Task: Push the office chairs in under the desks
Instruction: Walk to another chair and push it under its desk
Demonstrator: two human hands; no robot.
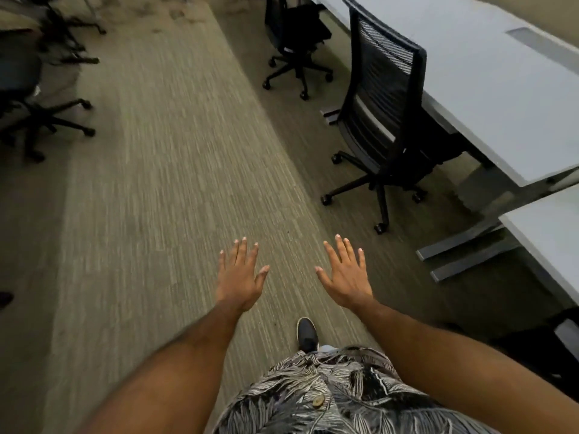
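Observation:
A black mesh-back office chair [385, 98] stands at the long grey desk [488, 89] on the right, its seat partly under the desktop and its wheeled base out on the carpet. Farther back a second black chair [294, 36] sits at the same desk row. My left hand [239, 277] and my right hand [344, 277] are held out flat over the carpet, fingers spread, holding nothing. Both hands are well short of the near chair, below and left of it.
Another grey desk [551, 242] with dark metal feet [463, 249] stands at the near right. More black chairs [31, 98] stand at the left edge. A striped carpet aisle [163, 170] runs between the rows. My shoe [307, 335] is on the carpet.

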